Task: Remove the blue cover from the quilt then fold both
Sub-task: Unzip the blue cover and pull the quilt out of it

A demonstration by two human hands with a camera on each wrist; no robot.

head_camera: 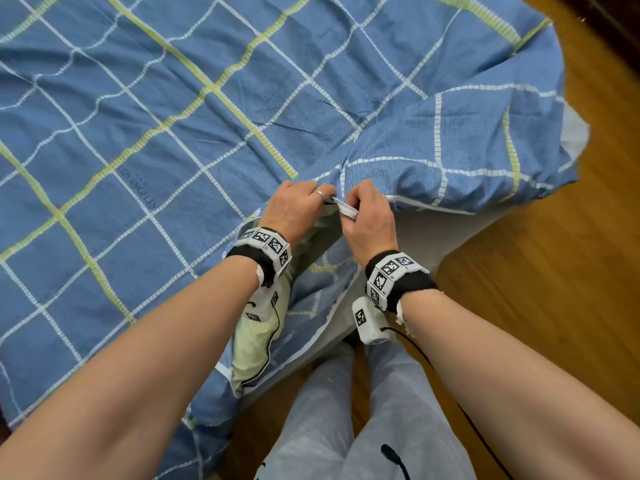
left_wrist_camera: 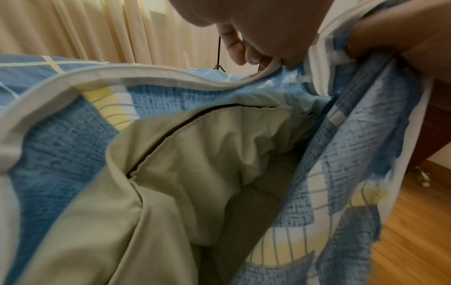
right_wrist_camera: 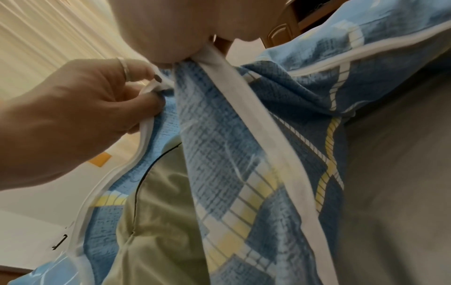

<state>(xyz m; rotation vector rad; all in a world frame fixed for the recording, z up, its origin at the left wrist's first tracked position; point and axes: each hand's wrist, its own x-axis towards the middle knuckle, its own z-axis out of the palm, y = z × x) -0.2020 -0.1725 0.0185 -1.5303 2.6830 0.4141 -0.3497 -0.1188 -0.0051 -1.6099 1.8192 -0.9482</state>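
Observation:
The blue checked cover (head_camera: 173, 116) lies spread over the bed, its right corner folded back. At the near edge its white-taped opening (head_camera: 348, 211) is parted, showing the pale green quilt (head_camera: 256, 337) inside, also seen with black piping (left_wrist_camera: 185, 173) (right_wrist_camera: 156, 221). My left hand (head_camera: 298, 206) pinches one white edge of the opening (right_wrist_camera: 149, 90). My right hand (head_camera: 367, 216) pinches the other white band (right_wrist_camera: 219, 63), close beside the left. The fingertips are partly hidden by cloth.
A grey mattress edge (head_camera: 443, 237) shows under the cover. Wooden floor (head_camera: 554, 289) lies to the right, my legs (head_camera: 346, 410) stand against the bed. Cream curtains (left_wrist_camera: 85, 29) hang beyond, with a tripod foot (left_wrist_camera: 218, 65) and wooden furniture (right_wrist_camera: 288, 25).

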